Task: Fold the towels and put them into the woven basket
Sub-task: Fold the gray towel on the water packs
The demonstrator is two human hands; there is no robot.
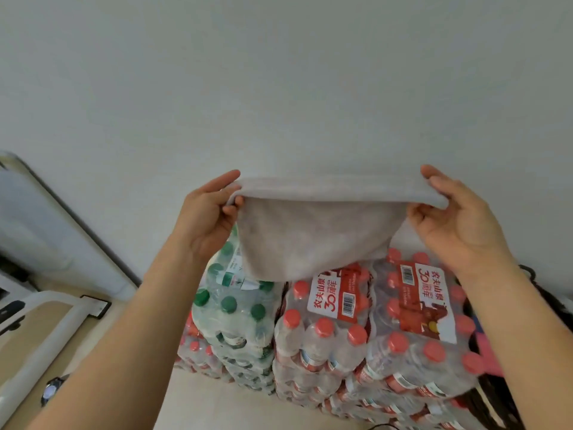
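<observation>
Both bare forearms reach up from the bottom corners. At the edge of the left forearm sits a dark round watch (51, 391); whether it is worn or lies on the floor is unclear.

The left hand (204, 218) and the right hand (455, 218) hold one grey towel (310, 237) up in the air between them, well above everything else. Each hand pinches an end of the top folded edge, thumb over the cloth and curled fingers (231, 209) beneath it. The top edge runs roughly level from hand to hand. The rest of the cloth hangs down in a doubled flap, its lower edge slanting from lower left up to the right.

Behind and below the towel stand shrink-wrapped packs of water bottles, stacked in layers on a pale floor (217, 405). The red-capped packs (372, 330) carry red and white labels with barcodes. A green-capped pack (232, 305) tops the stack to their left, partly hidden by the hanging cloth.

To the right of the packs lie dark cables (542, 305) and something pink (490, 352). At the far left is a white-framed piece of furniture (46, 311), and above it a pale panel with a dark edge (37, 218).

A plain pale grey wall (279, 88) fills the whole upper half.
</observation>
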